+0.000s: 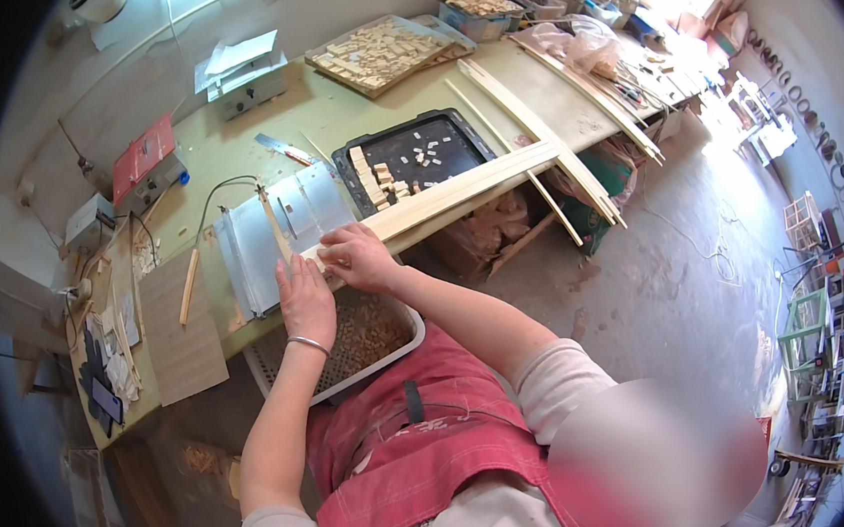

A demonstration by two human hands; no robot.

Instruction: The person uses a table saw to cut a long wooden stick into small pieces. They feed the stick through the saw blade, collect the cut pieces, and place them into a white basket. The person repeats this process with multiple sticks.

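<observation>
My left hand (305, 304) has its fingers together on the near end of a long pale wooden strip (455, 185), at the front edge of a metal plate jig (246, 254). Just to the right, my right hand (356, 254) has curled fingers on the same strip. A narrow upright-angled bar (272, 216) with a cord crosses the plate beside my fingers. Behind the strip lies a black tray (397, 145) with small wooden blocks and pale pieces. Below my hands is a white perforated basket (412, 325) with small pieces inside; what my fingertips pinch is partly hidden.
More long strips (581, 189) overhang the bench's right front. At the back are a board of blocks (379, 56), a blue bin (475, 13) and control boxes (147, 162). A brown board (179, 355) lies at the left. A crate (490, 242) sits beneath the bench.
</observation>
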